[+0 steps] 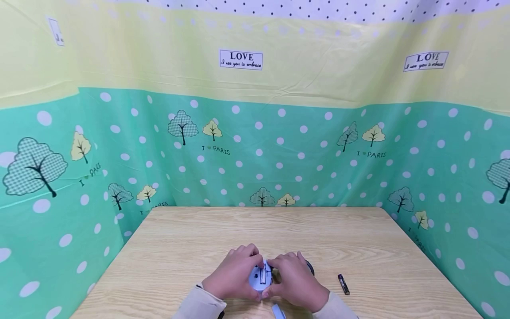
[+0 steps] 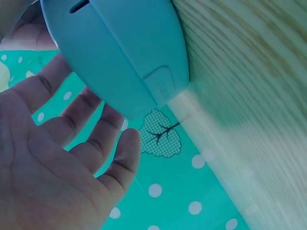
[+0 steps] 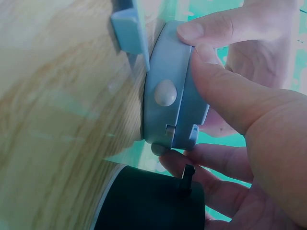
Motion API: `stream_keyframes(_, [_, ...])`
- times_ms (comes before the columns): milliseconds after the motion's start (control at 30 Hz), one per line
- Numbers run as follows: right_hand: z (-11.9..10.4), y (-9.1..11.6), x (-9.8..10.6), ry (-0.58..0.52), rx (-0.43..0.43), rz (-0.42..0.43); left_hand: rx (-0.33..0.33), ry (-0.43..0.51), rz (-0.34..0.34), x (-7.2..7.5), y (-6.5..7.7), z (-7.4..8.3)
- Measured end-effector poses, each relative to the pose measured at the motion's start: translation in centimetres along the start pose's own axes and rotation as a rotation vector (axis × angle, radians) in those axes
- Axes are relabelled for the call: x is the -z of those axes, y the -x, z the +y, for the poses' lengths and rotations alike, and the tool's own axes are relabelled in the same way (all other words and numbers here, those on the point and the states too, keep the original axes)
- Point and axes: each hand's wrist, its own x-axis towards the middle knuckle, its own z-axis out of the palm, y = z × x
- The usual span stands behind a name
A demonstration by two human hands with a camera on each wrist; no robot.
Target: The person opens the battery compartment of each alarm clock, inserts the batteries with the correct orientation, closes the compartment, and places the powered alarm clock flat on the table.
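Note:
A light-blue rounded plastic device (image 1: 253, 283) stands on the table between both hands, its narrow recessed slot facing up. The recess holds something pale and long. My left hand (image 1: 237, 274) holds the device's left side, thumb at the near edge and fingers at the far edge. On the other side, my right hand (image 1: 294, 280) grips it with thumb and fingers. In the right wrist view, the device (image 3: 163, 91) has a round grey button on its side, and both thumbs press its upper edge. The left wrist view shows its smooth outer shell (image 2: 120, 52) with an embossed panel.
A loose dark battery (image 1: 343, 284) lies to the right of my right hand. Near the front edge is a small light-blue plastic piece (image 1: 278, 311). A black cylinder (image 3: 153, 201) stands beside the right hand, mostly hidden in the head view. Patterned curtains (image 1: 279, 150) surround the table.

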Motion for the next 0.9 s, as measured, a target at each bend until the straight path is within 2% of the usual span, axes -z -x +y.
stream_keyframes(300, [0.03,0.0,-0.06,-0.017,0.002,0.002,-0.002,-0.01,0.001,0.63,0.11,0.54])
stream_keyframes(533, [-0.01,0.01,-0.05,-0.019,0.0,0.003,-0.056,-0.073,0.037,0.74,0.2,0.66])
stream_keyframes(667, [-0.13,0.02,0.02,-0.022,-0.006,0.0,-0.081,-0.109,0.031,0.81,0.2,0.79])
stream_keyframes(900, [-0.21,0.03,0.18,-0.018,-0.014,-0.011,-0.081,-0.103,0.021,0.77,0.2,0.72])
